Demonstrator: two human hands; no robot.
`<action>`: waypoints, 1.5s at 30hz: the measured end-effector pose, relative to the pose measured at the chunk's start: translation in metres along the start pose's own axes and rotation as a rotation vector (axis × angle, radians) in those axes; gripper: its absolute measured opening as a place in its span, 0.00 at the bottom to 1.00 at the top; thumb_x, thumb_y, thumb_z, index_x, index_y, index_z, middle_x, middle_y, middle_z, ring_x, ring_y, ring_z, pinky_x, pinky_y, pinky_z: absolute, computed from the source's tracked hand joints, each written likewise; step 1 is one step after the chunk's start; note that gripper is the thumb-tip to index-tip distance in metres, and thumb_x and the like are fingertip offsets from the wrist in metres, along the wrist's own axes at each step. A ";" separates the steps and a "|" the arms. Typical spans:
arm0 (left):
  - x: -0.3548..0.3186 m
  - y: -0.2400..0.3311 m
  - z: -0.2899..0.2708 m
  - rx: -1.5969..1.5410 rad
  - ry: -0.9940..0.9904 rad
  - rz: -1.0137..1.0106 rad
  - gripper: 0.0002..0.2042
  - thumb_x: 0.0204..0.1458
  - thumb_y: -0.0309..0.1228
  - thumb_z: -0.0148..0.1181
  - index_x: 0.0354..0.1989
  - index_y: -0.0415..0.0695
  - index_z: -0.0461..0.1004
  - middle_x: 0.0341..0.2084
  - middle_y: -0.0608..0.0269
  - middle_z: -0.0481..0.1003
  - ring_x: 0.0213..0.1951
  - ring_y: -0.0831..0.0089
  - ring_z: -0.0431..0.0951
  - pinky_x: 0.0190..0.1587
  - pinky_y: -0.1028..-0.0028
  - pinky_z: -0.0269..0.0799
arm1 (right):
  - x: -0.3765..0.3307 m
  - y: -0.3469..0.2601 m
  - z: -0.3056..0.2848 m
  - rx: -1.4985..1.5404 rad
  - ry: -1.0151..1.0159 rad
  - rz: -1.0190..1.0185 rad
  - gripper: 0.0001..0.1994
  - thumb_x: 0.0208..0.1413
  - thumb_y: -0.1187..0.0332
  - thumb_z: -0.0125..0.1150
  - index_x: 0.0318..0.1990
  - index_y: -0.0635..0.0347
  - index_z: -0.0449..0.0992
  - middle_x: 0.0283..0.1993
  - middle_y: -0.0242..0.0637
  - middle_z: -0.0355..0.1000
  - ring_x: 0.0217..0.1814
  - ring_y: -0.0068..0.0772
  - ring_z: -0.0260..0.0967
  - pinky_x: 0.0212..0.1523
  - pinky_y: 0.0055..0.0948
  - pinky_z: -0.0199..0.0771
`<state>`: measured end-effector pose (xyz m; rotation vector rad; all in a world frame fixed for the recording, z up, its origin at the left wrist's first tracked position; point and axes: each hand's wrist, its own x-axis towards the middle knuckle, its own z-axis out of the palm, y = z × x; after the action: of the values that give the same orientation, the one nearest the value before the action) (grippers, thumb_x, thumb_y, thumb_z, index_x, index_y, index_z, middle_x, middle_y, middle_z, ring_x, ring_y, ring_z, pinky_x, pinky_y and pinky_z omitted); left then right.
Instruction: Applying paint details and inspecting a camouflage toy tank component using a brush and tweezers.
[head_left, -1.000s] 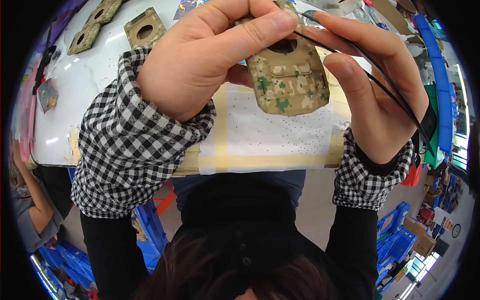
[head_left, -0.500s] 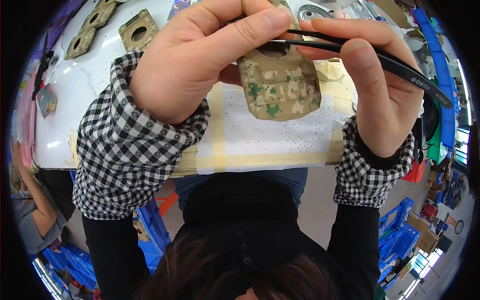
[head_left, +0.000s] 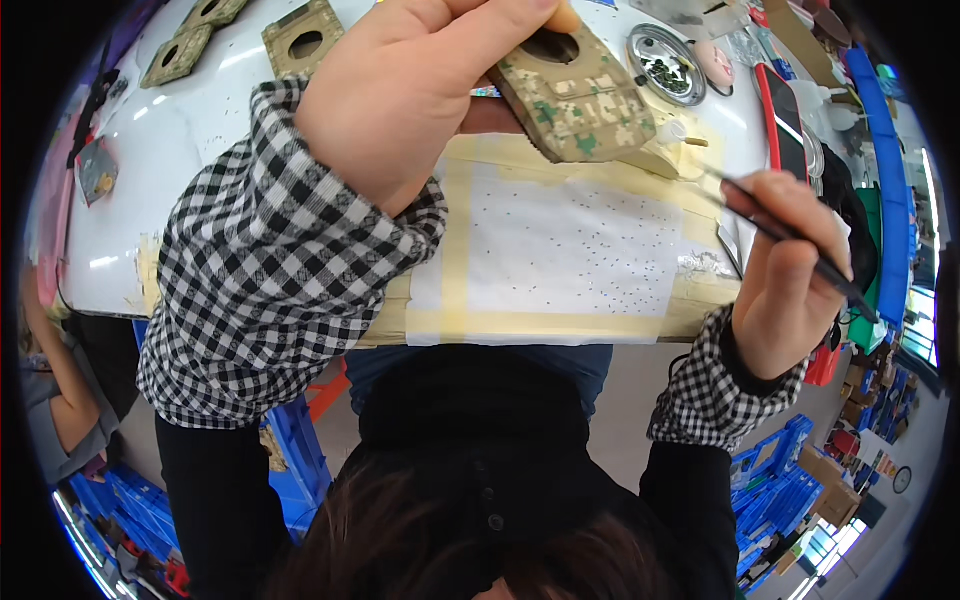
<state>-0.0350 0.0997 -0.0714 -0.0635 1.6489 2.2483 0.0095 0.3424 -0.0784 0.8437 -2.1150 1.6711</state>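
Note:
My left hand (head_left: pixel 415 95) holds a small camouflage-patterned fabric patch (head_left: pixel 575 100) with a round hole, raised above the table. My right hand (head_left: pixel 790 270) is off to the right of it and grips black tweezers (head_left: pixel 770 225), whose tips point left toward the patch's lower corner without touching it. Below both lies a white sheet (head_left: pixel 570 250) dotted with tiny specks and taped down with beige masking tape. Both sleeves are black-and-white checked.
Three more camouflage patches (head_left: pixel 305 35) lie at the table's far left. A round metal dish (head_left: pixel 662 65) with small dark bits sits behind the sheet, a red-edged flat object (head_left: pixel 785 110) to its right. Blue crates (head_left: pixel 775 470) stand on the floor. Another person (head_left: pixel 55 400) sits lower left.
My right hand has pulled away from the patch, down and to the right, taking the tweezers along. My left hand has tilted the patch and lifted it slightly.

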 end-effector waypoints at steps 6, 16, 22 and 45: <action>0.001 -0.010 0.000 -0.026 0.059 -0.005 0.12 0.61 0.39 0.51 0.35 0.43 0.71 0.30 0.69 0.73 0.31 0.81 0.76 0.34 0.79 0.77 | -0.039 -0.006 0.015 -0.092 -0.095 0.231 0.12 0.52 0.68 0.61 0.38 0.70 0.78 0.37 0.43 0.76 0.40 0.35 0.71 0.44 0.28 0.67; 0.003 -0.009 0.005 -0.085 0.042 -0.018 0.13 0.62 0.40 0.49 0.34 0.43 0.71 0.30 0.66 0.73 0.31 0.78 0.76 0.35 0.77 0.76 | -0.044 -0.004 0.041 -0.054 -0.039 0.364 0.06 0.53 0.73 0.62 0.34 0.68 0.77 0.33 0.39 0.75 0.35 0.27 0.71 0.38 0.23 0.69; 0.000 -0.006 0.005 -0.075 0.001 0.005 0.16 0.63 0.42 0.43 0.34 0.42 0.71 0.31 0.63 0.73 0.33 0.75 0.75 0.38 0.74 0.75 | -0.036 -0.001 0.043 -0.158 -0.111 0.320 0.06 0.53 0.73 0.63 0.34 0.68 0.77 0.31 0.38 0.75 0.33 0.27 0.70 0.36 0.22 0.68; -0.003 -0.008 0.009 -0.085 0.024 0.051 0.16 0.63 0.40 0.43 0.36 0.39 0.71 0.33 0.61 0.72 0.34 0.75 0.75 0.39 0.75 0.76 | -0.023 0.004 0.058 -0.137 -0.157 0.295 0.05 0.50 0.76 0.64 0.34 0.68 0.77 0.31 0.38 0.75 0.31 0.29 0.70 0.34 0.23 0.69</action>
<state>-0.0281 0.1097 -0.0748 -0.0698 1.5835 2.3645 0.0311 0.2934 -0.1102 0.6666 -2.5334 1.6150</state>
